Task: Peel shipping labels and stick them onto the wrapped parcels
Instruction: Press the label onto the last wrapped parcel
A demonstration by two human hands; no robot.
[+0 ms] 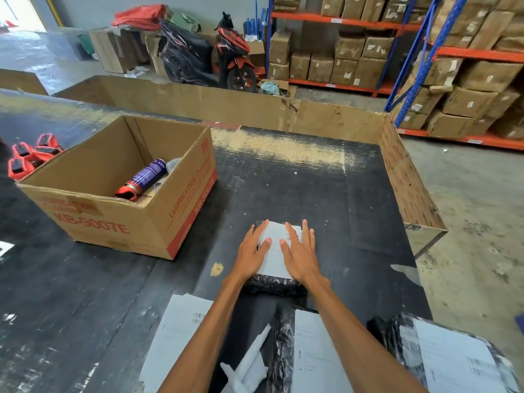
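Note:
A parcel wrapped in black plastic (272,285) lies on the black table, with a white shipping label (274,256) on its top. My left hand (252,252) and my right hand (300,251) both press flat on the label with straight fingers, side by side. Nearer to me lie two more black parcels with labels on them, one at the middle (283,336) and one at the right (442,355). A loose sheet of labels (175,336) lies at the lower left, and strips of peeled white backing (249,364) lie beside it.
An open cardboard box (175,205) with a purple spray can (144,178) stands at the left. Red tape dispensers (31,157) lie behind it. A cardboard wall (405,180) rims the table's far and right edges. Shelves of boxes and a scooter stand beyond.

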